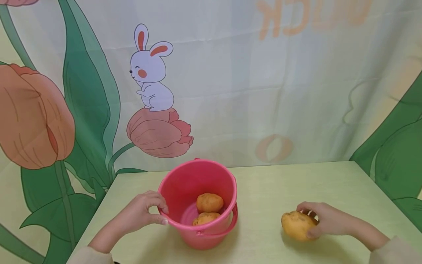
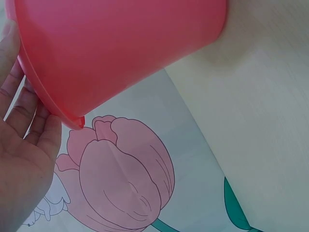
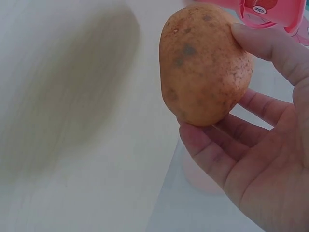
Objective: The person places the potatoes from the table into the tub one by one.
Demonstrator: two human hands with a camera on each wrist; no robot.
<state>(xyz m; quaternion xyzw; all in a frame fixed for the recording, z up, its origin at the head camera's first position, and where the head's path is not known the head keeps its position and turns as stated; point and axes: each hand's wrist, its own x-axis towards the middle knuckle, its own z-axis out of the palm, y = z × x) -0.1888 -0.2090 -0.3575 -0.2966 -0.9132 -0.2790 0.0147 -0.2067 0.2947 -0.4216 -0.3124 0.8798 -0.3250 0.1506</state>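
Observation:
A pink bucket (image 1: 201, 179) stands near the table's front edge with two potatoes (image 1: 209, 202) inside. My left hand (image 1: 145, 212) grips its left rim, thumb outside and fingers over the edge; in the left wrist view the bucket wall (image 2: 120, 48) fills the top and my left hand (image 2: 24, 145) lies beside its rim. A third potato (image 1: 296, 224) sits to the right of the bucket, and my right hand (image 1: 324, 219) holds it between thumb and fingers. The right wrist view shows this potato (image 3: 205, 63) up close in my right hand (image 3: 256, 145).
The pale green table (image 1: 277, 183) ends at a printed curtain (image 1: 230, 73) with a rabbit and tulips. The bucket's handle (image 1: 224, 229) hangs down at its front. The table's edges drop off at left and right.

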